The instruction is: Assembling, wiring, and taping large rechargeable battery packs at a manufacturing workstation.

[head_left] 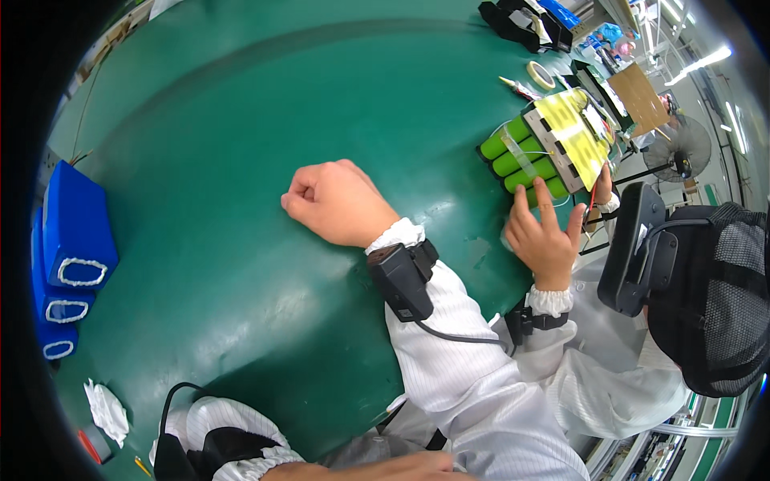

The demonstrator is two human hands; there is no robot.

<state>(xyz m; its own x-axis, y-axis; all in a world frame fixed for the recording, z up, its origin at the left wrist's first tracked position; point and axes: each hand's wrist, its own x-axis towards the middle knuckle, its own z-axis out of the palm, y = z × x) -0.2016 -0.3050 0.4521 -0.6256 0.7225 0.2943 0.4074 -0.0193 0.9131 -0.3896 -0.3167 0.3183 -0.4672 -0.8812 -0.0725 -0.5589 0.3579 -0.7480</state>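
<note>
Head view: the person's own left hand [377, 467] lay along the lower edge, coming out of a white striped sleeve [233, 429]. It was cut off by the frame, so I cannot tell whether it was open or closed. It held nothing visible and was nearest a co-worker's sleeve. The right hand was not in view.

The battery pack [545, 152] lay on the green table [241, 120] at the far right, well away from that hand. The co-worker's open hand [545, 234] rested on the pack's near end with its fingers spread, probably to keep it from sliding. The co-worker's fist [337, 200] sat closed and empty on bare table towards the middle, seemingly just propped there. A black wrist device [403, 280] was strapped behind the fist.

The pack was a row of green cylinders under a yellow sheet with grey strips across it. Three blue wrapped blocks [76, 232], each with a white oval marking, were stacked at the left edge, likely parked out of the way. A crumpled white wipe [107, 410] lay below them. Beyond the pack were a pale tape roll [541, 74], a brown cardboard sheet [639, 96] and a fan [682, 148].
</note>
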